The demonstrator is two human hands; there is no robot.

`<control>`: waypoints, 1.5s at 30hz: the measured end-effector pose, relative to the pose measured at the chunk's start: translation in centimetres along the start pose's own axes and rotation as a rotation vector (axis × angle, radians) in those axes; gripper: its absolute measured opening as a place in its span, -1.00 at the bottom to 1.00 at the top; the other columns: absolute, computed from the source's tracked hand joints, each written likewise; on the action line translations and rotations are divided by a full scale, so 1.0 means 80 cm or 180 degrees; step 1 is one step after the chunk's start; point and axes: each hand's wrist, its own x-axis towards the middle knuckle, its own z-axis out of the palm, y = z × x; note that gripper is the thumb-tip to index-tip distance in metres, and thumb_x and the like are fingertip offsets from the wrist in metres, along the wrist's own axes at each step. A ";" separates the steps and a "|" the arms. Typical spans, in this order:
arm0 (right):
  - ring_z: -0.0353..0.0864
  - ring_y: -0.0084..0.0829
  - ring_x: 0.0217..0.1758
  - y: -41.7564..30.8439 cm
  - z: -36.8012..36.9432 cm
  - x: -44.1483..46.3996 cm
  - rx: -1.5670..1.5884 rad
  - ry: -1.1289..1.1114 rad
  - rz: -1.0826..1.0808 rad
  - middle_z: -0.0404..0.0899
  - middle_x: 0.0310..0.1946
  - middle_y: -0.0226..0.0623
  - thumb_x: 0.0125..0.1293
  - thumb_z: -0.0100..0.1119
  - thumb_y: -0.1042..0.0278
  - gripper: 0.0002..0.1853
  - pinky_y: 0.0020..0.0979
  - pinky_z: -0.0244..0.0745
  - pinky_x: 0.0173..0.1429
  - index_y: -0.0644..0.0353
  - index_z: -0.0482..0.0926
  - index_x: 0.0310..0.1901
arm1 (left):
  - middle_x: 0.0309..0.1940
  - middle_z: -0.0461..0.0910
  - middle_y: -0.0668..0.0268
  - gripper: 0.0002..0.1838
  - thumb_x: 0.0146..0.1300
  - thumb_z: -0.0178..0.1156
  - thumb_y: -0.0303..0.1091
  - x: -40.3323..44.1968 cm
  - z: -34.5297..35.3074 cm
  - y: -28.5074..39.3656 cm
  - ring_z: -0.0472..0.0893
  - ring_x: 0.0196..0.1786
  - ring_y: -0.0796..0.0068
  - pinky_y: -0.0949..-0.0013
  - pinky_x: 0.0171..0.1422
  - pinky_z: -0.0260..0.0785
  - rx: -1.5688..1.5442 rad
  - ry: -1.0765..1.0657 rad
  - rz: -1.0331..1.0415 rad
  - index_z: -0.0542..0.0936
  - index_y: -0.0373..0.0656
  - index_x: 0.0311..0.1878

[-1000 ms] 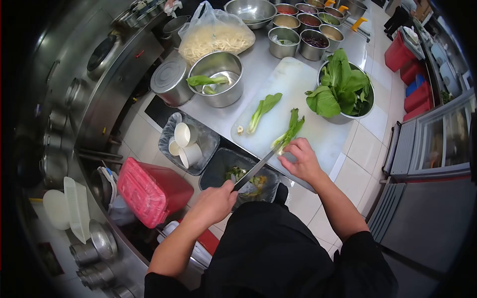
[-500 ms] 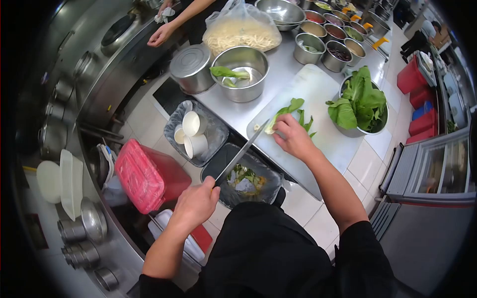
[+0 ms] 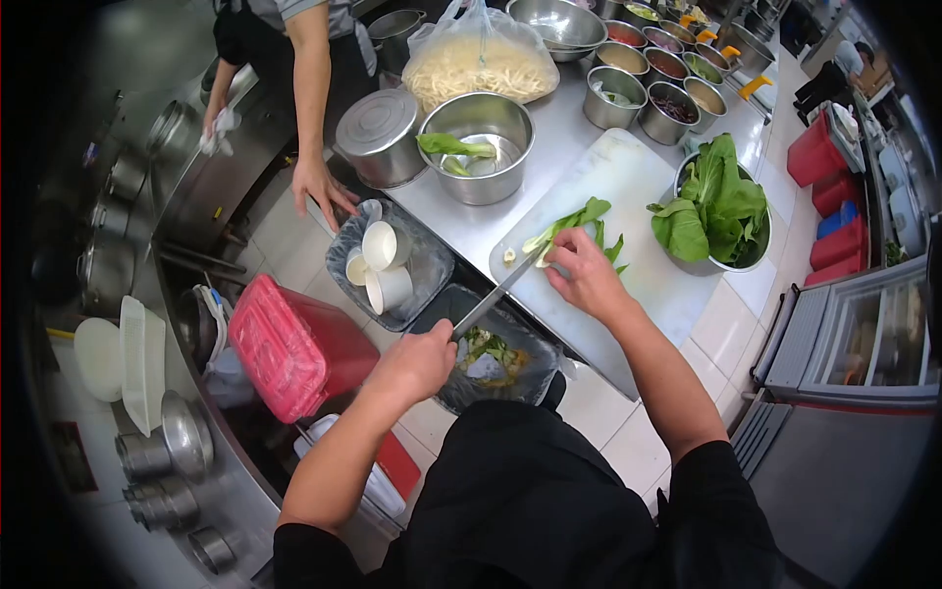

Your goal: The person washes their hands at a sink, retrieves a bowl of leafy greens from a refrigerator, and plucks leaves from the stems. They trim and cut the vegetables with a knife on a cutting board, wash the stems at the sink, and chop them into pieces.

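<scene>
My left hand is closed around the handle of a long knife. Its blade slants up across the board's near edge and meets the pale stem end of a bok choy. With bent fingers, my right hand pins that bok choy to the white cutting board. A small cut-off stem end lies left of the blade, and a loose green leaf is beside my right hand. A steel pot holds pieces of bok choy. Leafy greens fill another pot at the right.
Below the counter edge are a lined bin of scraps and one with white cups. A co-worker's hand reaches to the cup bin's rim. A lidded red bin stands left; a bag of pale strips lies behind.
My left hand and the knife have moved up and right, the blade now at the bok choy's stem end. The co-worker has stepped in and lowered a hand to the cup bin.
</scene>
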 end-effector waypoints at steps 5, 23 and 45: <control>0.50 -0.17 -0.03 0.005 -0.025 -0.004 -0.0663 -0.0270 -0.0308 0.48 -0.06 -0.23 0.11 0.34 0.38 -0.80 -0.16 0.45 0.06 0.13 0.64 -0.20 | -0.32 0.62 -0.19 -0.74 0.43 0.05 -0.18 -0.037 -0.012 0.001 0.60 -0.15 -0.30 -0.23 -0.03 0.38 0.0019 -0.0109 -0.0135 0.43 -0.20 -0.08; 0.02 0.14 0.59 -0.029 -0.090 0.044 -0.2390 -0.3115 -0.0102 0.15 0.51 -0.06 -0.28 0.59 0.12 0.36 0.18 -0.11 0.61 -0.05 -0.09 0.60 | -0.32 0.54 0.23 -0.79 0.31 0.13 -0.24 0.007 -0.055 -0.139 0.63 -0.15 0.18 0.05 -0.04 0.30 0.1729 0.1135 0.0731 0.64 0.21 -0.03; 0.63 -0.27 -0.35 -0.058 -0.071 0.184 0.0419 -0.1032 0.1981 0.64 -0.39 -0.10 0.23 0.21 0.29 -0.70 -0.18 0.57 -0.17 0.40 0.57 -0.15 | -0.24 0.65 0.03 -0.69 0.31 0.27 -0.19 -0.122 0.195 -0.223 0.65 -0.09 -0.03 0.07 0.04 0.49 -0.1122 0.0692 -0.0285 0.66 -0.07 0.05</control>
